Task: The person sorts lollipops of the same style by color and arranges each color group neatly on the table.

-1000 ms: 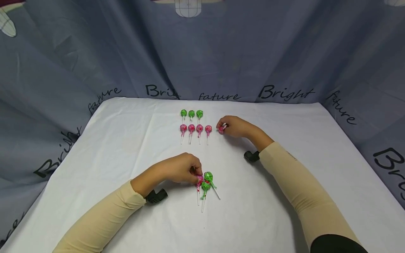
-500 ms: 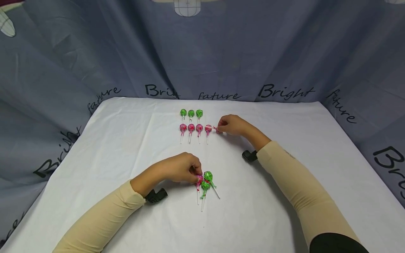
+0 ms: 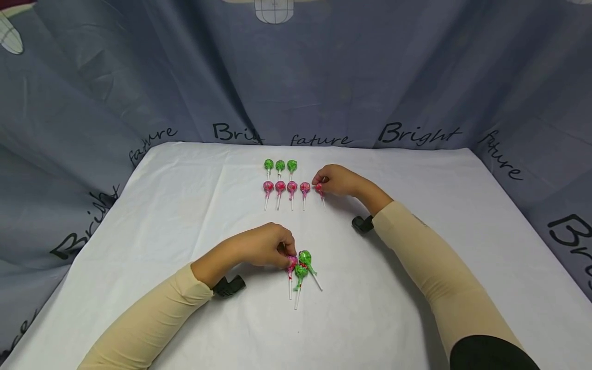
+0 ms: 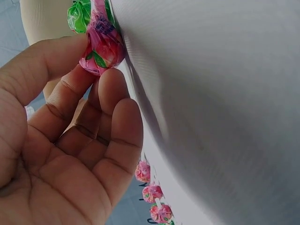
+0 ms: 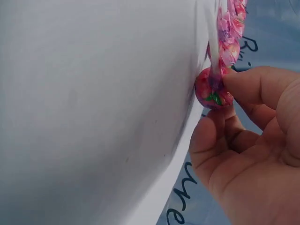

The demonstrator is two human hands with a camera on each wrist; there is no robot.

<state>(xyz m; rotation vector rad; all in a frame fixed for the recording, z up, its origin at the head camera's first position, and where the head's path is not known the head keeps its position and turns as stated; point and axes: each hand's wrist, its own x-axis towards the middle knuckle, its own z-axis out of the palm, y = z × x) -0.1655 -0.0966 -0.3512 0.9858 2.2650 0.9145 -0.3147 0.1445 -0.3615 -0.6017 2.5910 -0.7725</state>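
I'd worry the right hand [image 3: 341,181], fingers pinching the 5th pink lollipop [image 3: 318,188], skews the 4th one [image 3: 304,188] by releasing clumsily, while the left hand [image 3: 264,247] pinches another lollipop [image 4: 105,50].

Soft light whitened the cloth [image 3: 240,329] in the head view, leaving the backdrop [image 3: 333,67] dimmer, with a dark fold [image 3: 224,72] toward 11 o'clock. Diffuse shadows [image 3: 422,298] edged the left sleeve [image 3: 143,318] at 7 o'clock and the right sleeve [image 3: 439,272] at 4. In both wrist views the cloth looked grey and blurred; a green wrapper [image 4: 77,18] glinted at 11 o'clock in the left.
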